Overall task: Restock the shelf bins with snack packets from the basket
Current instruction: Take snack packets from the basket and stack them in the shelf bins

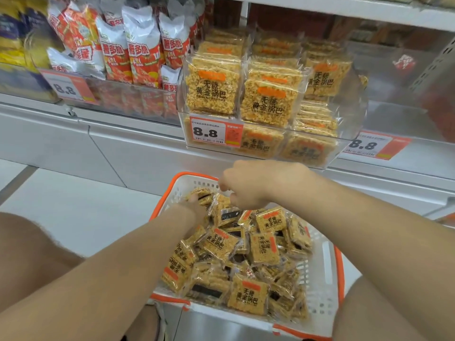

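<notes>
Basket [322,262], head view: sits low and close in front, white with an orange rim, heaped with square snack packets [248,295]; clear shelf bin [349,134] stands above and beyond it, well filled with the same kind, price tag [208,132] on its front.

Both hands are at the far left corner of the heap. Right hand [256,183] is the higher one and nearer the bin, wrist bent down; its fingers [222,187] are curled and seem to pinch the wrapper edge of a top packet [222,212], though blur leaves the grip uncertain. Left hand [197,207] lies lower, forearm foreshortened; one fingertip [193,198] touches a corner packet [200,193] by the basket wall; whether it grips, cannot tell.

Packets lie flat at mixed angles, with no common long axis. Judgement: the lift runs up and away, slightly rightward, to the bin; right hand is better placed.
</notes>
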The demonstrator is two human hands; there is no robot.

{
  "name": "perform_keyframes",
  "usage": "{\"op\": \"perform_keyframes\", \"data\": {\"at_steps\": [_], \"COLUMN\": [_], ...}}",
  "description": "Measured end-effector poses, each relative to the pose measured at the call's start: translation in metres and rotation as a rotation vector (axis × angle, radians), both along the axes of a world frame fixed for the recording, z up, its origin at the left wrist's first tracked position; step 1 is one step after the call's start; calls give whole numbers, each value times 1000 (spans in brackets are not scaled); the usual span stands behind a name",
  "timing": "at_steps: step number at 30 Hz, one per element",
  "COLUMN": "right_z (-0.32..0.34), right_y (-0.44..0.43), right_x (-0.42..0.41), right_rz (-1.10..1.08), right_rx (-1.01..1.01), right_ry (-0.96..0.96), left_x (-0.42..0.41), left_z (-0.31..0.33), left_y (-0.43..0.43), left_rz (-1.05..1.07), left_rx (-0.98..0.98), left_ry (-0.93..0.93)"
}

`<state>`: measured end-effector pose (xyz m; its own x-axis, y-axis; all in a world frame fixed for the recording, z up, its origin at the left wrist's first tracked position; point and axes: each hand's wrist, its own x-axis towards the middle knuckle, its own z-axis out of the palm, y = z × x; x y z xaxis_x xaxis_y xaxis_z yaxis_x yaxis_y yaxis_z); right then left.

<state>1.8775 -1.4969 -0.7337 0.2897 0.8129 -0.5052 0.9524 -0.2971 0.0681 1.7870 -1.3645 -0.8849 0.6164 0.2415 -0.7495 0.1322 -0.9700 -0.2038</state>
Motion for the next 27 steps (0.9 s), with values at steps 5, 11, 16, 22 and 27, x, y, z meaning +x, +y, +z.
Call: {"op": "perform_keyframes", "data": {"at_steps": [5, 11, 16, 22, 27], "right_z": [1, 7, 14, 51, 75], "right_y": [-2, -6, -15, -45, -79], "right_x": [0, -1, 4, 22, 40], "right_rz": [17, 13, -6, -97, -167], "right_rx": [-5, 5, 38, 130, 161], "right_ry": [-10, 17, 26, 15, -31], "left_x": [-9, -10, 5, 34, 42], "left_z": [-3, -6, 13, 79, 141], "left_y": [-3, 0, 4, -10, -34], "left_rz": [-99, -231, 31, 163, 275], "left_rx": [53, 70, -249, -670, -978], "left_ry": [-77, -33, -68, -460, -778]}}
